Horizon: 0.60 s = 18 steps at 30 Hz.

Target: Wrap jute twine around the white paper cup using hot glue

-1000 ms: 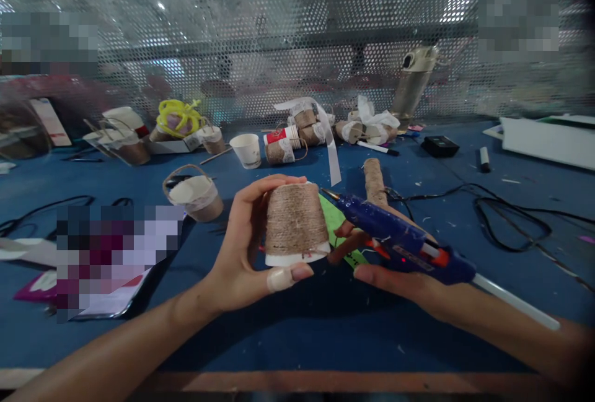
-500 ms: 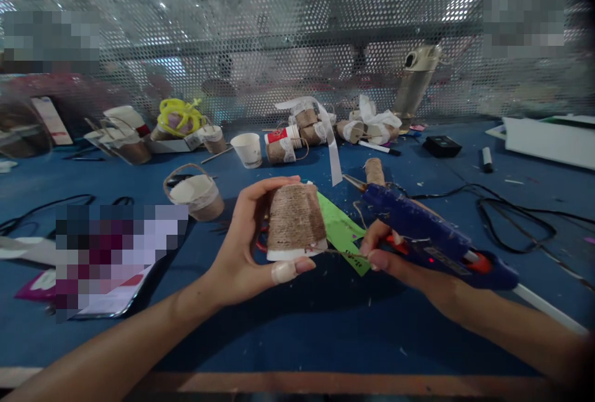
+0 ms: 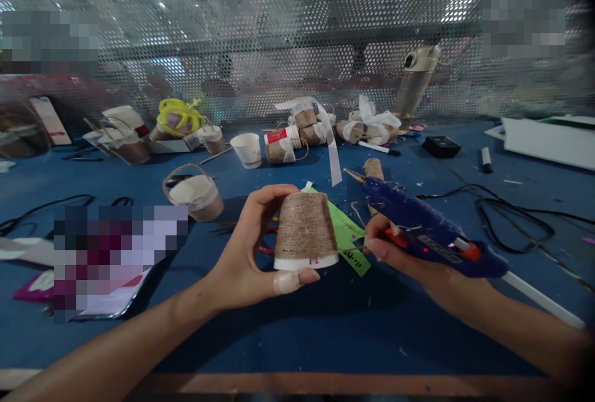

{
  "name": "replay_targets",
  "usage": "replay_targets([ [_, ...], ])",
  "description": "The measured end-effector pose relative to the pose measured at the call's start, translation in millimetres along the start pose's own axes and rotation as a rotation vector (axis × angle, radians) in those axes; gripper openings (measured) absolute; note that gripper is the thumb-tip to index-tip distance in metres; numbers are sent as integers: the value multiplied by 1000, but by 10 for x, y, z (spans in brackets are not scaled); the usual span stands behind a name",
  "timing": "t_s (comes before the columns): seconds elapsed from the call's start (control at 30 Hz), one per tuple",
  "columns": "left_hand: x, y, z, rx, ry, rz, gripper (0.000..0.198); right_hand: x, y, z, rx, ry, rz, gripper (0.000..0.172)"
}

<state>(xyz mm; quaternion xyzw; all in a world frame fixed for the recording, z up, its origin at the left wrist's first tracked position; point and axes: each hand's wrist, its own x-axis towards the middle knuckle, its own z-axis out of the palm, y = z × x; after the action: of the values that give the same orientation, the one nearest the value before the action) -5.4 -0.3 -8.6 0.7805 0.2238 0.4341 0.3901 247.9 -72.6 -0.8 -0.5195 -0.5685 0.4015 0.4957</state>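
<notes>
My left hand [image 3: 251, 253] grips an upside-down paper cup [image 3: 307, 228] wound with brown twine, its white rim showing at the bottom. The thumb lies under the rim and the fingers curl around the far side. In my right hand [image 3: 385, 241] is a blue glue gun [image 3: 418, 219] with a white glue stick out of its back; its nozzle points up and left. The thumb and a finger of that hand also pinch a strand of twine [image 3: 352, 249] that runs taut to the cup near its rim. Behind the cup lies a green paper strip [image 3: 346, 228].
A twine spool [image 3: 373, 169] stands behind the glue gun. Small twine baskets [image 3: 198, 194], a white paper cup [image 3: 246, 150] and a bottle [image 3: 415, 86] are farther back. A black cord [image 3: 483, 210] loops at right; a phone-like pouch [image 3: 125, 266] lies at left.
The cup has shifted slightly right and turned in my left hand, with red marks now facing me on its rim. The twine between cup and right hand is shorter; the glue gun tilts slightly.
</notes>
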Motion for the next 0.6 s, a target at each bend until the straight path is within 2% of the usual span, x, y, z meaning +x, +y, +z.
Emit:
replay_targets([
  [0.6, 15, -42, 88, -90, 53, 55, 87, -1, -12, 88, 129, 80, 98, 25],
])
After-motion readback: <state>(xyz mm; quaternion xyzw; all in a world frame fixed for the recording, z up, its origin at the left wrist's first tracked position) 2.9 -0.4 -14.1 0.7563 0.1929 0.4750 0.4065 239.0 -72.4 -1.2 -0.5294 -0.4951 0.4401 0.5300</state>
